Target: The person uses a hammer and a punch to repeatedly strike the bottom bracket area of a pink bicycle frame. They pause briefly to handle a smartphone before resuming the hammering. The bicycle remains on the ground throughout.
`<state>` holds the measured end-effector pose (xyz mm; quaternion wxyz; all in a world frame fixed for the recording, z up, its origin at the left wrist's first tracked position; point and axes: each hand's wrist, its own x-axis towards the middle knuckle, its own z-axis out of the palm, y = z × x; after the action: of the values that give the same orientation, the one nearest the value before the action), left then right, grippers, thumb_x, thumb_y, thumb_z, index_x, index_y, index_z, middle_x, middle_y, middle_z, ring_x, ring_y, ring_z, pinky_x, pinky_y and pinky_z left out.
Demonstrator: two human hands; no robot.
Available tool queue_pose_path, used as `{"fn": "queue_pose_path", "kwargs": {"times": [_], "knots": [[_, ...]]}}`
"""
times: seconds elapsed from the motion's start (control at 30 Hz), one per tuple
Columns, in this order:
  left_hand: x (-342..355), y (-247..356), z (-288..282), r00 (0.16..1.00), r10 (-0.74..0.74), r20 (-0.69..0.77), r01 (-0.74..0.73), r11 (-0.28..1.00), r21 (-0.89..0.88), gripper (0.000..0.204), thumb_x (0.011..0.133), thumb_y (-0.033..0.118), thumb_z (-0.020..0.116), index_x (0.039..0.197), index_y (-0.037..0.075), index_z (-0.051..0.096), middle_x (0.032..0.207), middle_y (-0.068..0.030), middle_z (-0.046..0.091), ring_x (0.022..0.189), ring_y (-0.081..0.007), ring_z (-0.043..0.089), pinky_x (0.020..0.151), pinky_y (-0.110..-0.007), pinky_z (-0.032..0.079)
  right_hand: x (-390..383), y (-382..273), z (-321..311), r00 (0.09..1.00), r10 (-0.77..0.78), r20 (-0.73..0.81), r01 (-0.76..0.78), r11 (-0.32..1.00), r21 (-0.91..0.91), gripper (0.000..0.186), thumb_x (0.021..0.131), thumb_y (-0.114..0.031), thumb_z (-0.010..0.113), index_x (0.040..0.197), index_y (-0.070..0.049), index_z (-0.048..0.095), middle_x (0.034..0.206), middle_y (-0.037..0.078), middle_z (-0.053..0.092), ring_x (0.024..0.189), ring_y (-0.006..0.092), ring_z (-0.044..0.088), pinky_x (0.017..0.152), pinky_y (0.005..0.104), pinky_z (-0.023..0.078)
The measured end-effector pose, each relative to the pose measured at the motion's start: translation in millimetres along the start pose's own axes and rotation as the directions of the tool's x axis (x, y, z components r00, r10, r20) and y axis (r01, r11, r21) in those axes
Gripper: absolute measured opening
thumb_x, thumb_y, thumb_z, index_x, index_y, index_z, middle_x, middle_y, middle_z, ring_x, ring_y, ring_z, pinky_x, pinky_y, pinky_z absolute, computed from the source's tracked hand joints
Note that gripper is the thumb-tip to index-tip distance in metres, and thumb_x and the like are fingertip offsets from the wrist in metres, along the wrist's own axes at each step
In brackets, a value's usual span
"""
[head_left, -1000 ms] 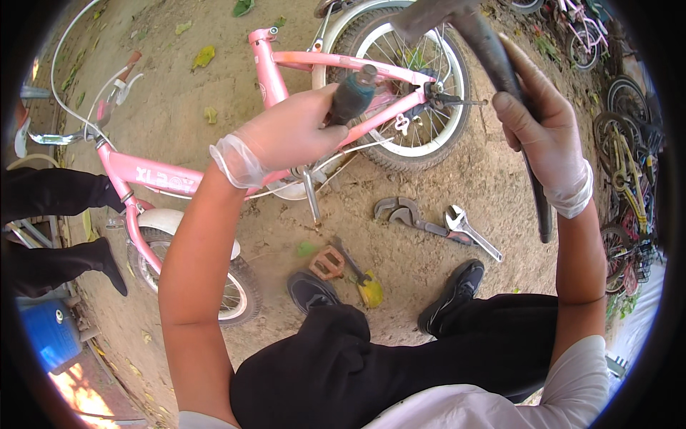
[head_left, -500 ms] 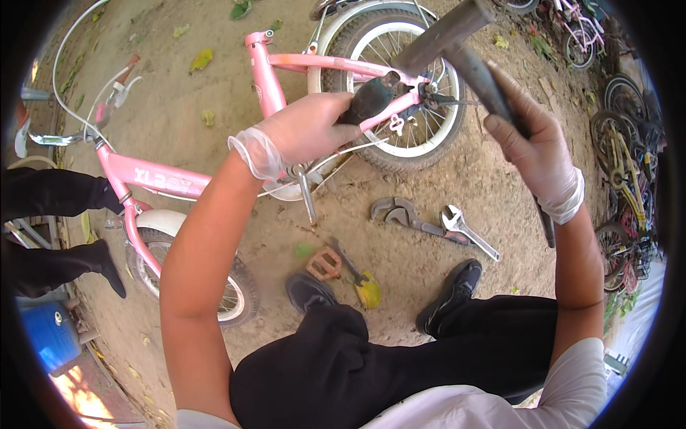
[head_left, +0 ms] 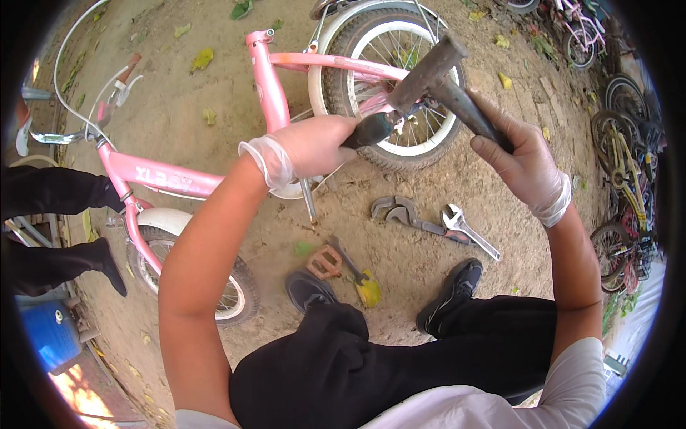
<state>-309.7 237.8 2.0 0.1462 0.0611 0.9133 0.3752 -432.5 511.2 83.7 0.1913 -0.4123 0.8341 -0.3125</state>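
Observation:
My left hand (head_left: 314, 146), in a clear glove, is closed round a tool with a thick dark handle (head_left: 373, 130). The tool's far end meets the hammer head in view, so its tip and exact kind are hidden. In my gloved right hand (head_left: 525, 161) is a hammer (head_left: 468, 111), gripped by its dark handle, its head just right of the tool. Whether the two touch I cannot tell. Both hands are over the pink bicycle (head_left: 270, 93), which lies on its side, near the hub of its white-rimmed wheel (head_left: 423, 149).
On the dirt by my shoes lie an adjustable wrench (head_left: 468, 230), a hooked dark wrench (head_left: 407, 214), an orange pedal (head_left: 324, 262) and a dark spanner (head_left: 346, 256). A person's dark-trousered legs (head_left: 64, 193) and a blue container (head_left: 48, 336) are at left. Several bicycles (head_left: 629, 179) crowd the right edge.
The hammer has come down and left, its head now closer to the hub. My left hand has shifted slightly right and down with the dark-handled tool.

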Motion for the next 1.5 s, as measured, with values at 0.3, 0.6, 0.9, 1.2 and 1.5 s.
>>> {"fn": "queue_pose_path", "kwargs": {"times": [0.3, 0.6, 0.9, 1.2, 1.5], "knots": [[-49, 10, -20, 0.875, -0.111, -0.471, -0.079, 0.927, -0.366, 0.026, 0.089, 0.015, 0.068, 0.109, 0.0, 0.061, 0.102, -0.0067, 0.067, 0.091, -0.0173, 0.064, 0.085, -0.035, 0.051, 1, 3, -1, 0.962, 0.263, -0.068, -0.235, 0.931, 0.278, 0.062, 0.094, -0.019, 0.069, 0.149, -0.009, 0.043, 0.081, -0.004, 0.055, 0.061, 0.0035, 0.046, 0.056, 0.0216, 0.042], [-128, -4, 50, 0.4, -0.491, -0.774, -0.382, 0.678, -0.628, 0.024, 0.093, -0.004, 0.06, 0.113, 0.004, 0.049, 0.108, -0.0141, 0.064, 0.109, -0.0249, 0.064, 0.097, -0.037, 0.05, 10, 3, 12, 0.984, 0.162, -0.078, -0.144, 0.969, 0.199, 0.059, 0.093, -0.016, 0.068, 0.147, -0.006, 0.045, 0.094, -0.003, 0.059, 0.074, 0.0049, 0.048, 0.067, 0.0224, 0.045], [-126, -13, 70, 0.36, -0.39, -0.848, -0.367, 0.776, -0.513, 0.028, 0.092, -0.008, 0.06, 0.114, 0.004, 0.047, 0.11, -0.0146, 0.063, 0.11, -0.0263, 0.063, 0.099, -0.038, 0.05, 20, -3, 19, 0.992, 0.128, -0.019, -0.122, 0.973, 0.195, 0.059, 0.093, -0.014, 0.068, 0.146, -0.002, 0.045, 0.094, -0.001, 0.059, 0.081, 0.0053, 0.05, 0.074, 0.0229, 0.046], [-130, -18, 87, 0.308, -0.348, -0.885, -0.358, 0.82, -0.447, 0.032, 0.09, -0.013, 0.056, 0.114, 0.004, 0.045, 0.112, -0.0158, 0.061, 0.111, -0.0309, 0.063, 0.099, -0.043, 0.051, 19, 13, 25, 0.993, 0.1, -0.069, -0.088, 0.984, 0.155, 0.062, 0.095, -0.02, 0.067, 0.151, -0.012, 0.041, 0.076, -0.006, 0.052, 0.06, 0.0031, 0.045, 0.054, 0.0206, 0.04], [-137, -17, 125, 0.247, -0.306, -0.919, -0.337, 0.862, -0.378, 0.031, 0.092, -0.007, 0.059, 0.117, 0.005, 0.045, 0.118, -0.021, 0.06, 0.116, -0.0346, 0.061, 0.097, -0.047, 0.054, 20, -5, 23, 0.99, 0.134, 0.041, -0.138, 0.981, 0.137, 0.059, 0.093, -0.014, 0.067, 0.146, -0.002, 0.045, 0.089, 0.001, 0.061, 0.078, 0.0068, 0.054, 0.073, 0.0251, 0.048]]}}
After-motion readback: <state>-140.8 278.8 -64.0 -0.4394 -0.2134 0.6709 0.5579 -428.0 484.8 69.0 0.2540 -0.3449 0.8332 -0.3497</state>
